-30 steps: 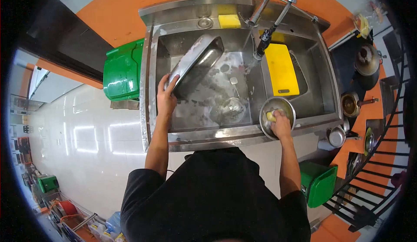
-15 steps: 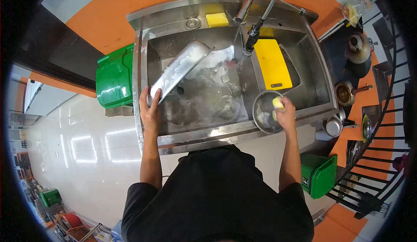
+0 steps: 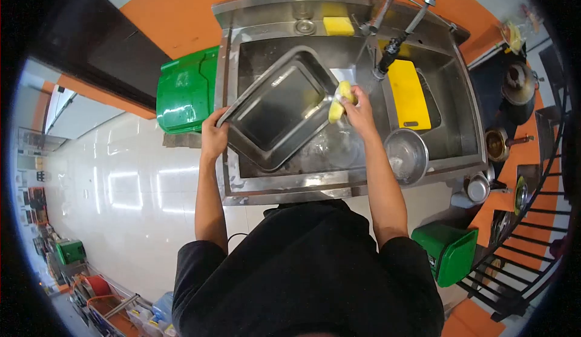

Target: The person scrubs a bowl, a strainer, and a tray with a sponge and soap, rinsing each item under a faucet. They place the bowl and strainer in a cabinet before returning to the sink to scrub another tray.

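A deep rectangular metal tray [image 3: 279,108] is held tilted over the left basin of the steel sink [image 3: 290,185], its hollow side facing me. My left hand [image 3: 215,134] grips its left corner, fingers closed around the rim. In my right hand [image 3: 358,110] is a yellow sponge [image 3: 339,102], pressed against the tray's right rim. Right of that hand, a round metal bowl [image 3: 406,156] rests at the sink's front, by the divider. Wet, soapy objects below the tray are partly hidden.
A yellow cutting board [image 3: 408,95] leans in the right basin. Above the divider hangs a spray faucet [image 3: 390,55]. Another yellow sponge [image 3: 338,26] lies on the back ledge. Green bins [image 3: 187,95] stand left and right; pans [image 3: 497,145] sit at the right.
The tray has turned from nearly edge-on to show its inside. My right hand has carried the sponge from the bowl leftward onto the tray's rim. The camera view has shifted.
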`<state>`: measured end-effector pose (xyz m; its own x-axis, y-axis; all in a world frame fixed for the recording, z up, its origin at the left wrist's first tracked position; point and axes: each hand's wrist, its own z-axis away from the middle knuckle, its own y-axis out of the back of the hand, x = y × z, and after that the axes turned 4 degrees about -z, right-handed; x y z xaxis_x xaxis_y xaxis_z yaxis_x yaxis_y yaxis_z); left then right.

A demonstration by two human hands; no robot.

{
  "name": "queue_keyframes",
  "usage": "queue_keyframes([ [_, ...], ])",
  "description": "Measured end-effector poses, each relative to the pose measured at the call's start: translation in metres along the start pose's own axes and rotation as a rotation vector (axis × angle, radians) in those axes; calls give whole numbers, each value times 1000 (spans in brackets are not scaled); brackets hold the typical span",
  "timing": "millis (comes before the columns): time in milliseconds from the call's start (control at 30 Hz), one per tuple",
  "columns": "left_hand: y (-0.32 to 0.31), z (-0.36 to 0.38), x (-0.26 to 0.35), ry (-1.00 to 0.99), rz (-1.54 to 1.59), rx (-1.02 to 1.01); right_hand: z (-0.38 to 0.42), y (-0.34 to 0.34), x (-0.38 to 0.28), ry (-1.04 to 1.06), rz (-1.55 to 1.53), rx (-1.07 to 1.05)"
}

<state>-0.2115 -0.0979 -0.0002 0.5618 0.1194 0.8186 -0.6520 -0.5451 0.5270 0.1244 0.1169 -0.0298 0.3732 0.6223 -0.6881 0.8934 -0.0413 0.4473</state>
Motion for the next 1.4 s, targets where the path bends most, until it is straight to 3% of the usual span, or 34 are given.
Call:
queue_keyframes([
  [67,9,-5,-7,122,107,-115,2,-10,-20,-432,-94,-278],
  [100,13,-7,0,125,215,-88,4,-12,-34,-532,-72,-287],
  [133,16,-2,-3,136,210,-73,14,-19,-40,-526,-80,-305],
  [200,21,4,-10,352,298,96,33,-34,-47,-568,26,-227],
  [300,26,43,-23,338,580,85,62,-47,-55,-657,7,-192],
  [433,27,98,-32,265,454,212,87,-61,-63,-620,-36,-255],
  [500,39,111,-44,321,507,218,86,-58,-78,-557,-37,-529],
  [533,46,118,-50,374,566,229,83,-60,-88,-556,-41,-544],
  [600,51,119,-46,342,490,247,71,-71,-112,-43,193,-406],
  [700,52,122,-47,268,401,199,54,-108,-160,-3,48,-557],
  [800,41,119,-46,353,302,206,92,-181,-182,-18,-331,-920],
  [833,39,118,-44,329,102,219,116,-206,-189,26,-432,-965],
  [933,38,122,-37,324,-116,249,137,-244,-203,243,-139,-779],
  [1000,36,121,-38,340,-90,267,119,-251,-173,343,135,-698],
  [1067,40,125,-37,352,-76,272,93,-217,-151,406,222,-773],
  [1167,37,118,-29,405,-106,313,91,-188,-118,349,323,-835],
  [1233,37,119,-24,378,-23,325,127,-213,-123,-324,-210,-847],
  [1267,37,118,-24,372,-25,320,137,-227,-153,-455,-280,-924],
  [1300,37,116,-24,389,-69,309,144,-236,-184,-281,-258,-848],
  [1333,37,119,-24,415,-113,290,143,-241,-187,-293,-260,-845],
  [1400,36,119,-29,383,-61,295,131,-257,-183,397,104,-877],
])
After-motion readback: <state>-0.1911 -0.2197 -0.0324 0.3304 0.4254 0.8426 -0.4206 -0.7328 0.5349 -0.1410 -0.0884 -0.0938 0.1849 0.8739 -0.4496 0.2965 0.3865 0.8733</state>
